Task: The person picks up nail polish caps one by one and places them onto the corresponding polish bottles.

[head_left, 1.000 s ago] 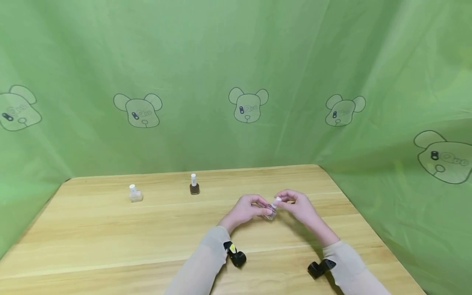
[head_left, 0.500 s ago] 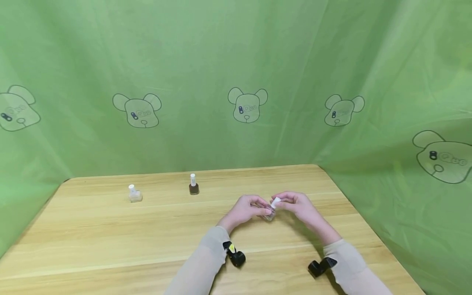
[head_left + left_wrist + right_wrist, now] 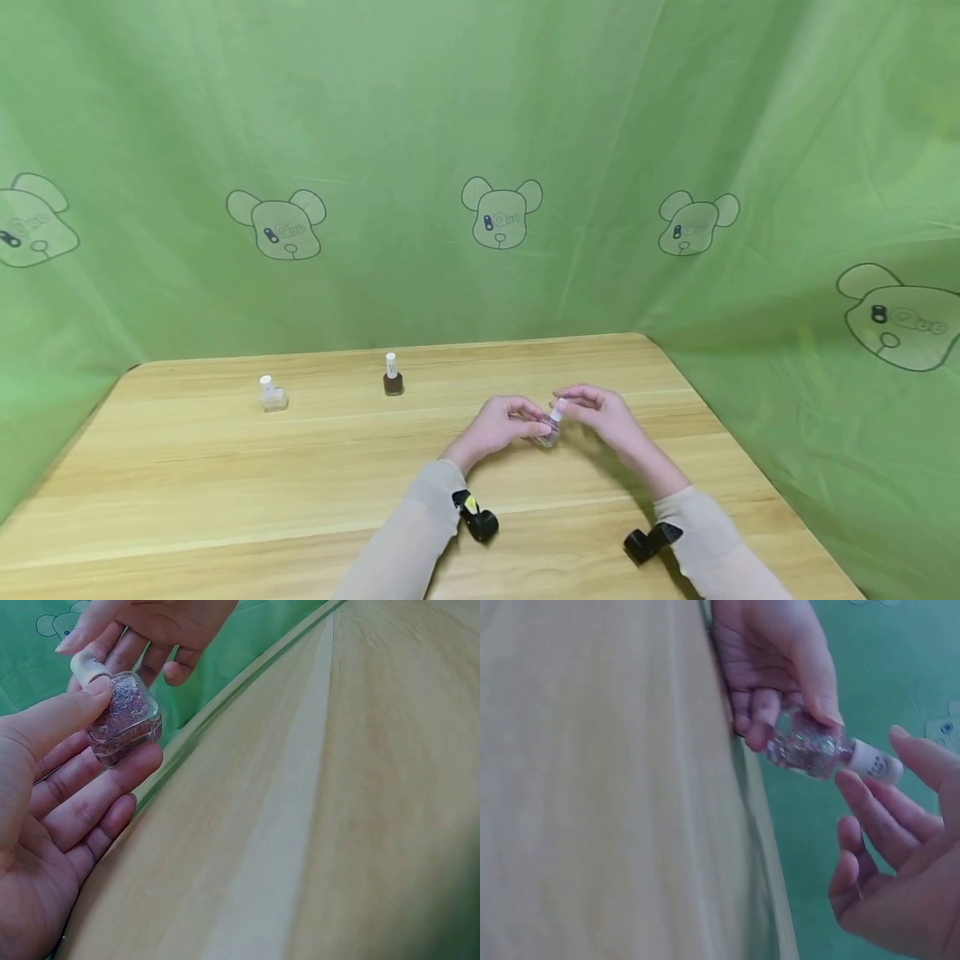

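My left hand (image 3: 504, 429) grips a small square glass bottle of glittery pinkish-purple nail polish (image 3: 127, 712), thumb on one side and fingers on the other. The bottle tilts, its white cap (image 3: 876, 763) towards my right hand (image 3: 606, 421). The right fingers (image 3: 881, 821) curl about this cap; the index fingertip lies against its lower side. In the right wrist view the right thumb tip appears slightly off the cap. Purplish bottle neck shows between cap and glass there. Both hands are above the right half of the wooden table (image 3: 262, 500).
A dark brown nail polish bottle (image 3: 393, 384) with a white cap stands upright near the table's back edge. Further left stands a clear or pale one (image 3: 274, 399), also white-capped. Green cloth (image 3: 405, 283) with bear-head prints hangs behind and at the sides.
My right fingers have shifted about the cap, which leaned towards the right hand half a second ago and is more upright now. The left hand keeps its hold on the bottle with little movement.
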Available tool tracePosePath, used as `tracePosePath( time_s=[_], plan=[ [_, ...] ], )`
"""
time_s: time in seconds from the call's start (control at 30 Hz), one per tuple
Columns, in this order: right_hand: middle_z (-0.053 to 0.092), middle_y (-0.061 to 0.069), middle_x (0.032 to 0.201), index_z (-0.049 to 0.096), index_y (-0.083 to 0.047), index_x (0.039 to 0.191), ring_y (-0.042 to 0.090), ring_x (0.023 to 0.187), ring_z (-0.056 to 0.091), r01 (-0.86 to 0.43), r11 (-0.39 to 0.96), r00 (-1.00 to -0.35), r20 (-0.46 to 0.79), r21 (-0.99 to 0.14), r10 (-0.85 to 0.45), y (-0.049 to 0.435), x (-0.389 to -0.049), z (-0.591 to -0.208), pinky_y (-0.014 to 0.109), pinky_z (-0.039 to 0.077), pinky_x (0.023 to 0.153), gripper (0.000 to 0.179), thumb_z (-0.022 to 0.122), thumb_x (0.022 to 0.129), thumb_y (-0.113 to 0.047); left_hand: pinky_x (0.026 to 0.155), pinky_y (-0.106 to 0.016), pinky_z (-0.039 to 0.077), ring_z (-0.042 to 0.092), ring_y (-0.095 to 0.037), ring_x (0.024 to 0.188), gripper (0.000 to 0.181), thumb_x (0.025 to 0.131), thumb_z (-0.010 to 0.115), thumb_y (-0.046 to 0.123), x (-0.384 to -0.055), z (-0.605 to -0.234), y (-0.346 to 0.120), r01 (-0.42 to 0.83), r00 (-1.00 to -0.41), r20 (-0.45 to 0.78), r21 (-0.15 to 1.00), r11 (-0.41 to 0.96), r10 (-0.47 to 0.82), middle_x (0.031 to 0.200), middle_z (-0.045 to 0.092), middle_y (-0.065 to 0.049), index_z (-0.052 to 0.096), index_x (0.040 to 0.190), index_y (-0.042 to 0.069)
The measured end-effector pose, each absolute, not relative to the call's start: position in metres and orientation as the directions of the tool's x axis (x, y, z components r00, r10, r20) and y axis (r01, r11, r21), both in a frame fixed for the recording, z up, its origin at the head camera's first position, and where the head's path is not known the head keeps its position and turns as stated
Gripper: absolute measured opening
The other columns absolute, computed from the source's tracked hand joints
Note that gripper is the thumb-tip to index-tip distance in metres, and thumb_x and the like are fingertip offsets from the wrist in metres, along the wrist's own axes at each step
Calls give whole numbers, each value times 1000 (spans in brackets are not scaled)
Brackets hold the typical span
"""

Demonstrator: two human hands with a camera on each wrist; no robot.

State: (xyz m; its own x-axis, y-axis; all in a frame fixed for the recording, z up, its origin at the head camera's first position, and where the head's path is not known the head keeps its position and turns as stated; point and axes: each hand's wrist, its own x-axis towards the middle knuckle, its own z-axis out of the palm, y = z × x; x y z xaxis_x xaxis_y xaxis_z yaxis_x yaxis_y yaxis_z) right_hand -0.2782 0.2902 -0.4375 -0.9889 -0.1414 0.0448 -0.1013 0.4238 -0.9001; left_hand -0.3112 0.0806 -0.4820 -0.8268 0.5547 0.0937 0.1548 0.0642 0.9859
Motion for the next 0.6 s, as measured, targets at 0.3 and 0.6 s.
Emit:
tracePosePath(
  time_s=[0.3,0.6],
  plan=[
    [65,20,126,59,2,127,1,104,65,-124,382,-964,19,-916,-266,298,-279,-434,53,37,110,46,70,88,-20,77,-29,57,69,-12,80,23,82,78,20,-310,-480,81,137,-840,73,987,79,538,98,74,-5,72,102,9],
    [73,17,107,65,4,111,4,90,68,-137,431,-976,49,-892,-211,293,-275,-431,24,49,90,38,76,83,-19,74,-26,56,68,-9,78,23,82,78,22,-311,-480,79,160,-826,80,982,96,558,94,75,-1,73,101,11]
  ],
)
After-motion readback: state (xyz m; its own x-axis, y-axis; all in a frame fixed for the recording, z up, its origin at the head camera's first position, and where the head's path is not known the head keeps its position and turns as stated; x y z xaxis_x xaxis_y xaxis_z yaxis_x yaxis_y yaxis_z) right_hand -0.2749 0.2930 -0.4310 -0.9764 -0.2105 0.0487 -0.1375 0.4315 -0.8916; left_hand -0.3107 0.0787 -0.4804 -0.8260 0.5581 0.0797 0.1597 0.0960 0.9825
